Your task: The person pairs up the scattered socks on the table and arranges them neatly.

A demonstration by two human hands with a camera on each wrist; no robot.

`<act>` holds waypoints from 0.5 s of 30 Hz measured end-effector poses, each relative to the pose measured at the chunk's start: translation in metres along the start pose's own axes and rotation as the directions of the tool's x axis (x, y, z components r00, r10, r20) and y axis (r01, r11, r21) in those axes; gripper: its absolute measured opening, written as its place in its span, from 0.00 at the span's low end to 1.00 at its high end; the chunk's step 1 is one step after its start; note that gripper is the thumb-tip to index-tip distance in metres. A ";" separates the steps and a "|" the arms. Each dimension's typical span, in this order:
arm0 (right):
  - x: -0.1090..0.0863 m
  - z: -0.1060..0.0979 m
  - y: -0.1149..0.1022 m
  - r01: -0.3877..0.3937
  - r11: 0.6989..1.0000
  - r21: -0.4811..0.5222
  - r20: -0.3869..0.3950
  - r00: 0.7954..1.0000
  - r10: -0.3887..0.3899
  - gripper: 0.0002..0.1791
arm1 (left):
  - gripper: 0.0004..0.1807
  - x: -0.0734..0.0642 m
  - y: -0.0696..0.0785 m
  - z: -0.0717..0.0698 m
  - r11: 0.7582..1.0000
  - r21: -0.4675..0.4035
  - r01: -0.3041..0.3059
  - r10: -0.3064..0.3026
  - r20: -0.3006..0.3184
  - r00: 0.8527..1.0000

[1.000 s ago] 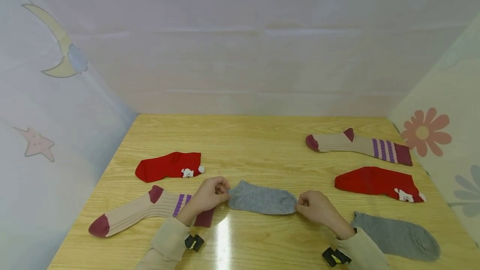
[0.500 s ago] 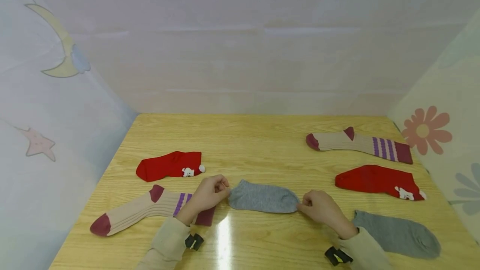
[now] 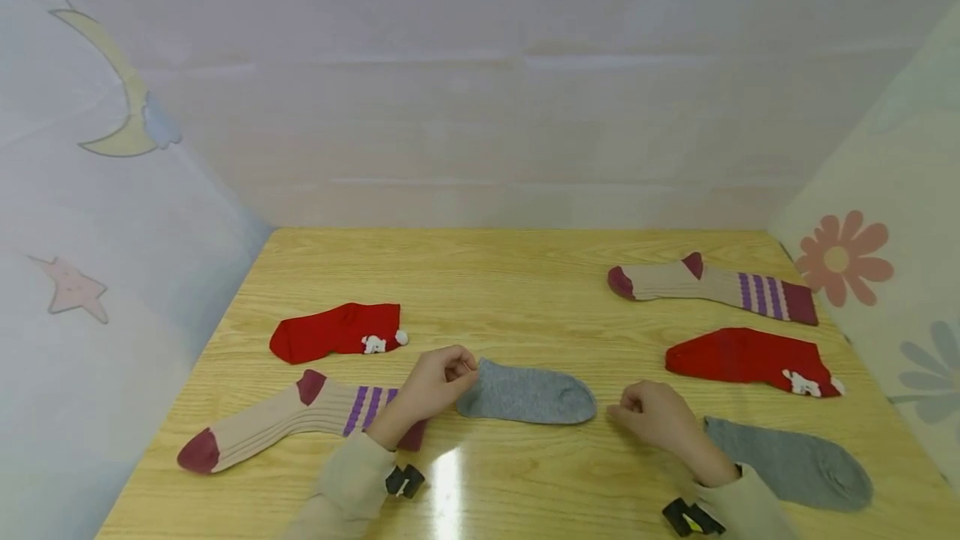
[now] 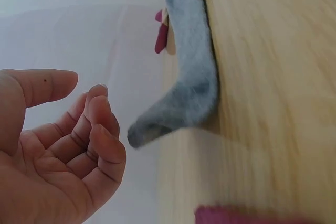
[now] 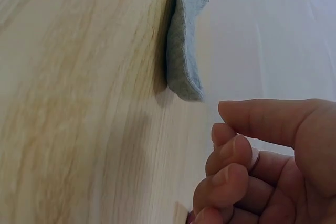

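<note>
A light grey ankle sock lies flat at the middle of the table. My left hand hovers over its cuff end; in the left wrist view the thumb stands apart from loosely curled fingers, and the raised cuff is just beyond them. To the right of the toe end is my right hand, a short gap away. Its fingers are bent loosely beneath the thumb and hold nothing. Part of a striped beige sock is hidden under my left wrist.
A red sock lies at left. On the right are a striped beige sock, another red sock and a darker grey sock, partly behind my right forearm. A pale cloth wall stands behind the wooden table.
My right hand has let go of the grey sock's toe end and moved right. My left hand has released the cuff and shifted slightly right and up, over it.
</note>
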State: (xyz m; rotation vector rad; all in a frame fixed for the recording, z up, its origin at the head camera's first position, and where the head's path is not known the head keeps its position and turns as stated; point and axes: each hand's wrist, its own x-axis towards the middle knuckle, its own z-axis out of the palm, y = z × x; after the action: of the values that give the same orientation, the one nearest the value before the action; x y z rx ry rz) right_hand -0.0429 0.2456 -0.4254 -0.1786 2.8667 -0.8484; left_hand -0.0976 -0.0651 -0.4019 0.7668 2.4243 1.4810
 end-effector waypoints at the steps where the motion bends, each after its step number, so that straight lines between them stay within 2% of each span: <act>1: -0.002 -0.001 0.002 0.001 1.000 -0.005 -0.010 1.000 -0.001 0.18 | 0.02 0.002 0.003 0.002 1.000 -0.005 -0.007 0.007 0.005 1.000; 6: -0.012 -0.010 0.008 -0.011 1.000 -0.006 -0.035 0.999 0.010 0.16 | 0.03 0.011 0.012 0.012 0.999 -0.026 -0.037 0.038 0.027 0.999; 15: -0.025 -0.023 0.016 -0.097 0.995 0.028 -0.040 0.994 0.098 0.10 | 0.03 0.021 0.021 0.028 0.995 -0.055 -0.085 0.088 0.062 0.994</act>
State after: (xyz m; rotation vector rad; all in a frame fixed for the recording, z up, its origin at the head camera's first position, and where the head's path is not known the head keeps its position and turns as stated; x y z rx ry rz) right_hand -0.0237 0.2752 -0.4125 -0.0177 2.8739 -0.8796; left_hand -0.0969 -0.0250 -0.3952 0.9043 2.3239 1.5198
